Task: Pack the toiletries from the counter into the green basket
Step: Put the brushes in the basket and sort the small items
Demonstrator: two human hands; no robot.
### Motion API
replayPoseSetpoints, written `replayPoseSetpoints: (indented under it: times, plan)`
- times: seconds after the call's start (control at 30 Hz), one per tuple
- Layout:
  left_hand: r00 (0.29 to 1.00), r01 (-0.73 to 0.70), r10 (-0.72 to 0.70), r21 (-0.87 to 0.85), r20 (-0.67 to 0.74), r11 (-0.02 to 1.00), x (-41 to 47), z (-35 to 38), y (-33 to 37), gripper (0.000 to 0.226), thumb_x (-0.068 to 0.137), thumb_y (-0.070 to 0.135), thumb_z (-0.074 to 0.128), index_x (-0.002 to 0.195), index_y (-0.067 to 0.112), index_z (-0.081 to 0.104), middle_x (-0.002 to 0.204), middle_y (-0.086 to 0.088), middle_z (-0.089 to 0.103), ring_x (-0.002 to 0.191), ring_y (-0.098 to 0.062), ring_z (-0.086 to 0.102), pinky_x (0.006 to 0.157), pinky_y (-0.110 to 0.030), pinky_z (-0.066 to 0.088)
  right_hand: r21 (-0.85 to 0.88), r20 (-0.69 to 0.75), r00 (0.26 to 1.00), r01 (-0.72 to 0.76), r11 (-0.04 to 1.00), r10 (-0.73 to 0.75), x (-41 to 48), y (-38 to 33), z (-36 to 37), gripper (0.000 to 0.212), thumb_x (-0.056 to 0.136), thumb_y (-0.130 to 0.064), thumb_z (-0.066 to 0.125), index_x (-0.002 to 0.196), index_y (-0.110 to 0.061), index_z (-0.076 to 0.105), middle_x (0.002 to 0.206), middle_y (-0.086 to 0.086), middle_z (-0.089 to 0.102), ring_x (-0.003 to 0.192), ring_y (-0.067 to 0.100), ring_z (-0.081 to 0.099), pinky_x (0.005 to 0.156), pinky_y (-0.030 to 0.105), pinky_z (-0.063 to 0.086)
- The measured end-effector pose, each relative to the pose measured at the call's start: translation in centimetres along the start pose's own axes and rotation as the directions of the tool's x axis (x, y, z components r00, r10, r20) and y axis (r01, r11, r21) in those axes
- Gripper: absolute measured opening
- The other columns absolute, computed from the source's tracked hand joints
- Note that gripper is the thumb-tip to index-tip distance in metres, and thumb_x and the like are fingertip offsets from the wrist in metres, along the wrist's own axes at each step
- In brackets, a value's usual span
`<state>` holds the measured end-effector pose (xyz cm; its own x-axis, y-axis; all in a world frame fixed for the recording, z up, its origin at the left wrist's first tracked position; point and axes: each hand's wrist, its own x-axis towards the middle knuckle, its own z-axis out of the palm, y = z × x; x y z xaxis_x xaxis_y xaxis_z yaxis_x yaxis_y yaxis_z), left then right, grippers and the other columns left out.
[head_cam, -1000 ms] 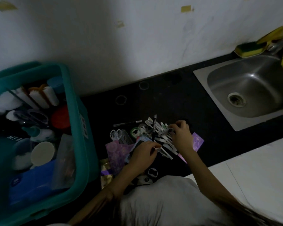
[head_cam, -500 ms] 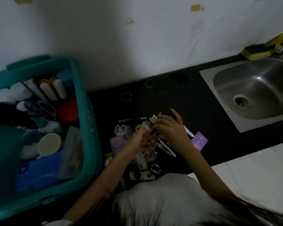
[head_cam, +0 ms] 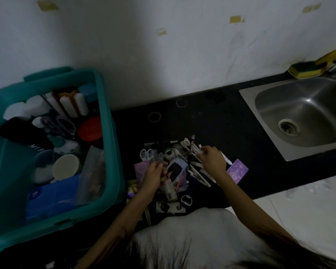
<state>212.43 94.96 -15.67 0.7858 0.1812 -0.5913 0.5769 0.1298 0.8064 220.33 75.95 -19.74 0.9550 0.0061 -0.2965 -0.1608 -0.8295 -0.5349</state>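
Observation:
A heap of small toiletries [head_cam: 179,167] lies on the black counter [head_cam: 217,121]: white sticks, small scissors, sachets, purple packets. My left hand [head_cam: 154,176] pinches a small clear strip at the heap's left side. My right hand [head_cam: 211,159] pinches a white stick at the heap's upper right. The green basket [head_cam: 110,136] stands to the left, holding bottles, brushes, a red lid, a white jar and a blue pack.
A steel sink [head_cam: 303,113] is set in the counter at the right, with a yellow-green sponge [head_cam: 304,69] behind it. The white wall runs along the back. A purple packet [head_cam: 238,170] lies near the counter's front edge.
My hands have drawn apart: the left moved down-left off the heap with a clear strip, the right stayed at the upper right, pinching a white stick. The camera shifted slightly.

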Motion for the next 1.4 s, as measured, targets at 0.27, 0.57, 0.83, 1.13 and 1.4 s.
replayPoseSetpoints:
  times: [0.27,0.57,0.83,1.13,1.4]
  plan:
    - [0.997,-0.05,0.047,-0.043,-0.066,0.998,-1.4,-1.2,-0.3,0.028,0.098,0.017,0.05,0.071,0.019,0.048,0.038,0.013,0.043,0.028,0.004,0.037,0.031,-0.007,0.025,-0.003,-0.001,0.997,-0.075,0.997,0.075,1.6,-0.6,1.2,0.025,0.092,-0.032,0.058,0.107,-0.013,0.062,0.113,0.011,0.056,0.098,0.025,0.058,0.08,0.041,0.051]
    - [0.989,-0.079,0.075,-0.034,-0.126,0.996,-1.4,-1.8,-0.1,0.039,0.1,0.032,0.045,0.065,0.017,0.04,0.053,0.0,0.035,0.036,-0.004,0.03,0.035,-0.014,0.022,0.369,-0.151,0.97,-0.124,0.921,0.191,3.3,-2.1,-1.9,0.016,0.096,-0.021,0.053,0.108,-0.013,0.059,0.102,0.006,0.069,0.087,0.017,0.067,0.082,0.039,0.056]
    - [0.969,-0.216,0.205,-0.064,-0.14,0.974,0.0,-1.8,0.9,0.02,0.097,0.023,0.052,0.088,0.014,0.067,0.074,0.002,0.06,0.061,-0.004,0.053,0.053,-0.011,0.041,0.477,-0.568,0.823,0.341,0.81,-0.013,2.0,-5.2,-8.3,0.013,0.096,-0.02,0.053,0.107,-0.016,0.058,0.092,-0.011,0.065,0.084,0.002,0.067,0.074,0.019,0.055]
    - [0.966,-0.253,0.256,-0.065,0.042,0.965,0.1,-0.5,2.8,0.005,0.09,0.024,0.061,0.087,0.02,0.063,0.079,0.004,0.064,0.07,-0.004,0.062,0.061,-0.013,0.047,0.616,-0.044,0.933,0.306,0.725,-0.357,-1.5,-9.4,-8.8,0.011,0.095,-0.008,0.052,0.099,-0.009,0.062,0.082,0.012,0.067,0.069,0.014,0.067,0.063,0.021,0.058]
    - [0.989,-0.027,0.037,-0.066,0.146,0.997,-3.2,1.6,-1.5,0.047,0.099,0.032,0.047,0.056,0.019,0.034,0.038,0.011,0.029,0.03,-0.003,0.023,0.033,-0.013,0.019,0.594,0.176,0.902,0.222,0.773,-0.395,-2.6,-9.2,-3.9,0.015,0.092,-0.009,0.059,0.088,-0.022,0.065,0.074,-0.001,0.071,0.067,0.012,0.069,0.059,0.02,0.056]
